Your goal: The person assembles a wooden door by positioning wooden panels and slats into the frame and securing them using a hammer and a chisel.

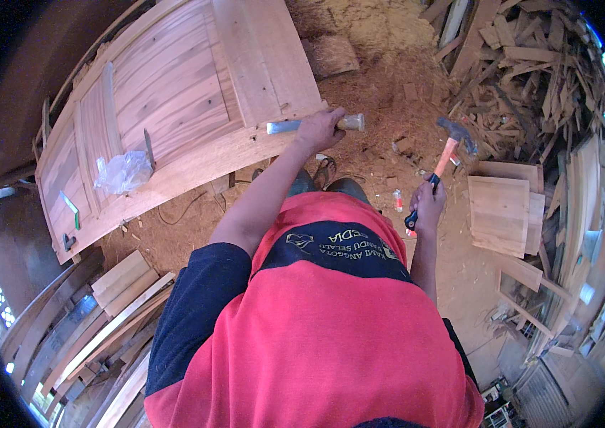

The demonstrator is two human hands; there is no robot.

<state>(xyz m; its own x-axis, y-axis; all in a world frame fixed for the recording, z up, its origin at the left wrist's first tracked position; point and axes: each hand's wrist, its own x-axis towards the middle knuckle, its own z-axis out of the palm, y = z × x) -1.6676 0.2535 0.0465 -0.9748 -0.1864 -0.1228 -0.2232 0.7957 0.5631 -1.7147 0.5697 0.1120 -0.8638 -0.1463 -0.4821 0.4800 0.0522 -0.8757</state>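
Note:
My left hand [321, 129] grips a chisel [282, 126] by its pale wooden handle, the flat steel blade lying against the near edge of a large panelled wooden door [174, 78] laid flat. My right hand [427, 202] holds a claw hammer [449, 146] with an orange shaft and dark grip, its steel head raised up and to the right of the chisel, apart from it. My red and dark blue shirt fills the lower middle of the view.
A crumpled clear plastic bag [125, 171] and a second chisel [149, 148] lie on the door. Sawdust covers the floor [381, 85]. A heap of offcuts [531, 64] stands at the upper right, board panels [502, 214] at the right, stacked planks [109, 321] at the lower left.

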